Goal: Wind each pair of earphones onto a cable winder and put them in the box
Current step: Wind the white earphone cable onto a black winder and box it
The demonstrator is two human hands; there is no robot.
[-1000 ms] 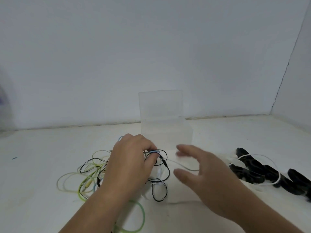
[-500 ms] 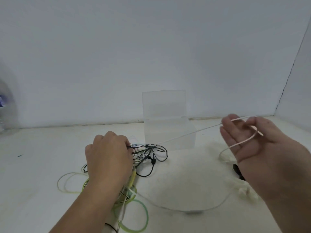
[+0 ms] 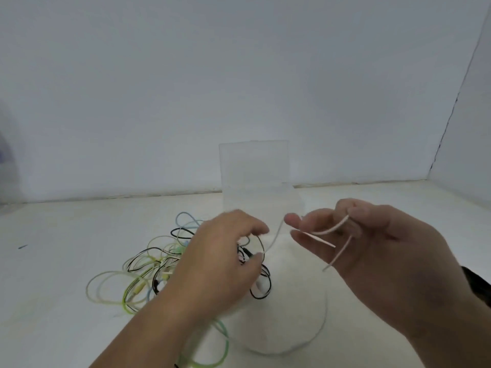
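A white earphone cable [image 3: 330, 230] is draped over the fingers of my right hand [image 3: 377, 251], which grips it with curled fingers; one end hangs below the palm. From there the cable slants down to my left hand [image 3: 220, 261], whose thumb and curled fingers pinch it just above a tangle of black, green, yellow and blue earphones [image 3: 148, 272]. More of the white cable lies in a wide loop [image 3: 320, 333] on the table in front. The clear plastic box [image 3: 255, 197] stands behind my hands with its lid upright.
Black cable winders [image 3: 478, 288] show only at the right edge, mostly hidden by my right forearm. The white table [image 3: 53, 261] meets a wall behind the box and a side wall at the right.
My right hand, which had pulled the white cable out to the right, has come back in toward my left hand. My left hand has risen off the tangle and shifted right to the cable.
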